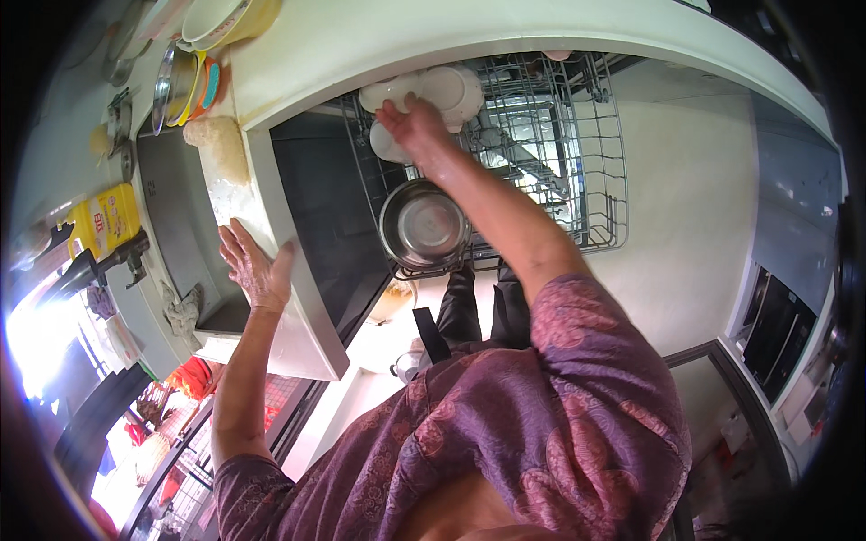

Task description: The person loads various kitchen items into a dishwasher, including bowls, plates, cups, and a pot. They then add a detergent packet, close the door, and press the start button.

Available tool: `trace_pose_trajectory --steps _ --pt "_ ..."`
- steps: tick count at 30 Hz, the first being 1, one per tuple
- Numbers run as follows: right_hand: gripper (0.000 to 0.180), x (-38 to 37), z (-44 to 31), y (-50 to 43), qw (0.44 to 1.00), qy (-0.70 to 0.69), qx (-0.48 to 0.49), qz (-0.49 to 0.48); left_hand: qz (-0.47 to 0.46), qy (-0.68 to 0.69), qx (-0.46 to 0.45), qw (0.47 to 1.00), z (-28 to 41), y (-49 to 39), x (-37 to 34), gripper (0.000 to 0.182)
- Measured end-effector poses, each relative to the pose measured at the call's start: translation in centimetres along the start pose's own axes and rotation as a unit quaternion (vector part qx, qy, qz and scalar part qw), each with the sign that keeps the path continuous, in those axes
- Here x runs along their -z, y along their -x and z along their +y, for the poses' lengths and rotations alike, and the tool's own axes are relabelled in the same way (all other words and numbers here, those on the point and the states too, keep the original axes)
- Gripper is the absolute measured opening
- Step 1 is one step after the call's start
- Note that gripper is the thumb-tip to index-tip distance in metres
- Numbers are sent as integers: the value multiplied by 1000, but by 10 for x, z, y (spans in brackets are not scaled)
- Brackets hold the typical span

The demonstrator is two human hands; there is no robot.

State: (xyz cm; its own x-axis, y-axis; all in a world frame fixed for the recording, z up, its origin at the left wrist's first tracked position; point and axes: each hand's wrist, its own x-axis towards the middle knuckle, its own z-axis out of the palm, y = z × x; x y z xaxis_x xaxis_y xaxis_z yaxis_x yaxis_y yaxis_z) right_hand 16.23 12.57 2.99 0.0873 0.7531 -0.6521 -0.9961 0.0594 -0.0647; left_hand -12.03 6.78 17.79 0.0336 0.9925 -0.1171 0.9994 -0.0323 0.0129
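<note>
My right hand [416, 128] reaches over white bowls [452, 88] in a pulled-out dishwasher rack [602, 162]. Its fingers overlap the edge of another white bowl [389, 91]; whether they grip it cannot be made out. A smaller white dish [387, 143] sits just below that hand, partly covered by it. Nearer my body, a round stainless steel pot [425, 226] stands in the rack's front corner under my right forearm. My left hand [257, 270], fingers spread and holding nothing, is over the edge of the white counter [308, 318] beside the sink [183, 203].
A beige cloth [223, 145] lies on the wet counter by the sink. Nested colourful basins [186, 84] and a yellow bowl [237, 24] stand farther back. Left of the sink are a yellow package [105, 220] and a grey rag [183, 308]. The counter edge overhangs the rack.
</note>
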Motion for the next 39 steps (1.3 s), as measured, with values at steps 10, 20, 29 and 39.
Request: trace_pose_trajectory --steps 10,20,29,39 --pt "34 2 26 -71 986 -165 7 -1 -13 -5 16 1000 8 1 7 104" --pt "16 -9 45 63 959 279 44 37 -10 -51 0 999 9 2 9 104" --pt "22 -205 -4 91 468 659 554 -200 -33 -18 11 999 10 5 19 105" --pt "28 -297 19 39 22 896 378 -231 -5 0 9 1000 6 5 12 103"
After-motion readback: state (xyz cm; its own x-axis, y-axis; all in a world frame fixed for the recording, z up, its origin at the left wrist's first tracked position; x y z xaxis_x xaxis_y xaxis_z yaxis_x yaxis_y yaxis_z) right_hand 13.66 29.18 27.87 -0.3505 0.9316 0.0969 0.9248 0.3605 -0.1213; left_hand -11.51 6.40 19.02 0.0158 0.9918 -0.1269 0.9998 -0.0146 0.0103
